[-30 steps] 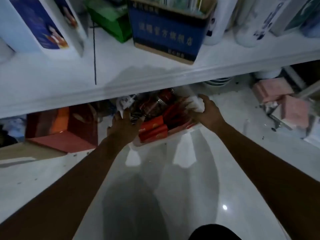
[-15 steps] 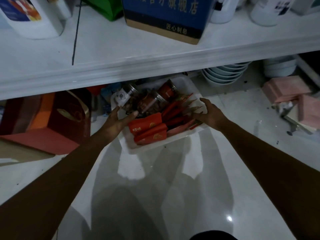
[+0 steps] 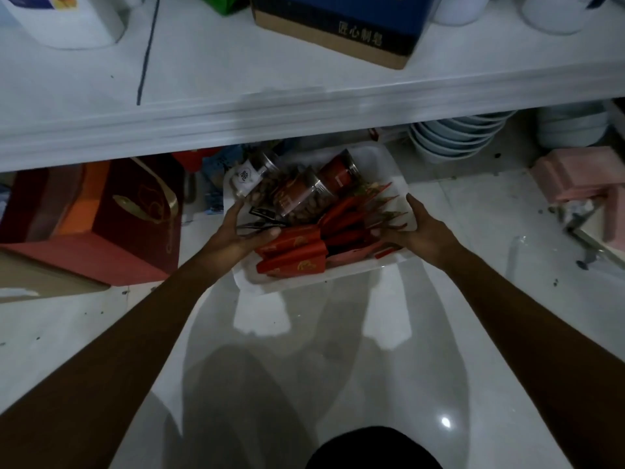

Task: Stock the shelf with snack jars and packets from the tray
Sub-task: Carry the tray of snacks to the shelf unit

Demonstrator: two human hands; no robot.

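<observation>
Head view, dim light. I see the white tray (image 3: 304, 282) at centre frame, just below the front lip of the white shelf (image 3: 304, 106), which runs across the upper third.

The left hand (image 3: 233, 235) grips the tray's left edge. Its thumb lies over the rim onto the load and its fingers run along the side toward the far corner. The right hand (image 3: 419, 231) grips the right edge the same way, thumb on top and fingers up the outer wall. I cannot tell whether the tray sits on the glossy floor (image 3: 304, 367) or hangs just above it.

Tray load:
- Three jars (image 3: 299, 198) lie on their sides across the far half, touching one another. The leftmost carries a white label.
- Red packets (image 3: 294, 253) fill the near half, stacked flat at left and fanned on edge at right.

Surroundings:
- A blue carton (image 3: 338, 25) stands on the shelf, upper centre.
- A stack of bowls (image 3: 456, 137) sits under the shelf, upper right.
- A dark red gift box (image 3: 91, 225) is on the floor at the left of the frame.
- Pink blocks (image 3: 581, 174) lie at the right edge.
</observation>
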